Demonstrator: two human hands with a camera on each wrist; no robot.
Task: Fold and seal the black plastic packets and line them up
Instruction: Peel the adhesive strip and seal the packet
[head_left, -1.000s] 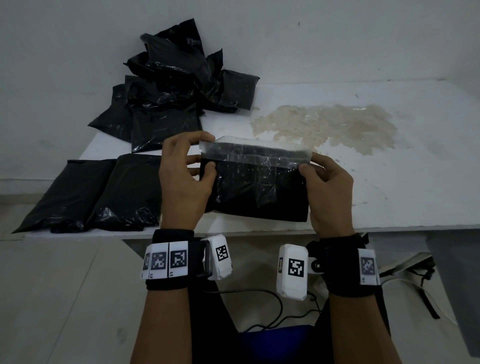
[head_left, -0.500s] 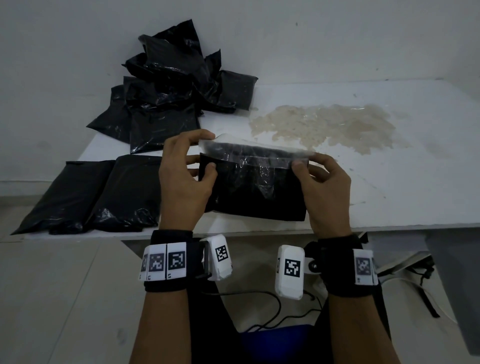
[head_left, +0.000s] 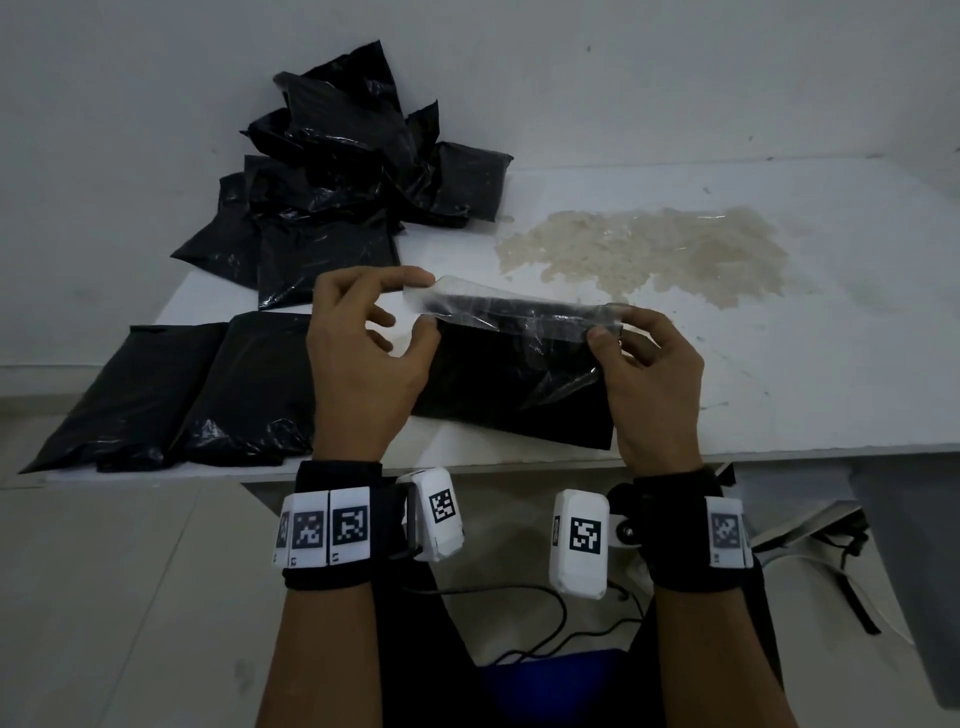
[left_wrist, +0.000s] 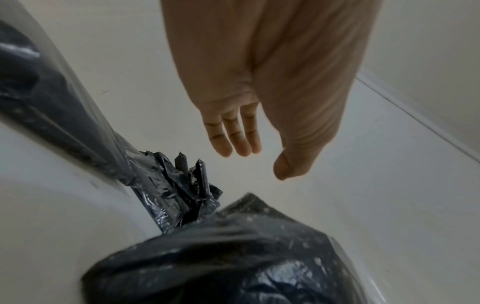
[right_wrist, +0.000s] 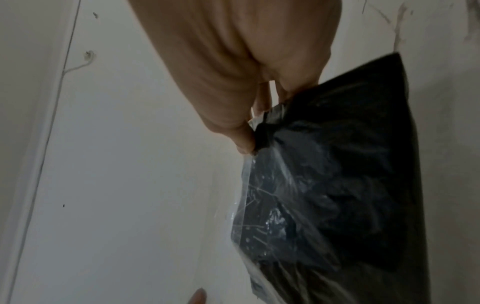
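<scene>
While right hand (head_left: 652, 384) pinches packet (head_left: 514, 395) flap, left hand (head_left: 363, 364) fingers loose; contact unclear.

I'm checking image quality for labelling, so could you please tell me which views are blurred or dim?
Head view: dim but sharp, with glare on the packet's flap. Left wrist view: motion-blurred packet up close. Right wrist view: soft throughout, the right hand blurred.

glossy crinkled black plastic packet (head_left: 511, 384) with clear film flap (head_left: 519, 309); matt white table (head_left: 779, 374).
</scene>
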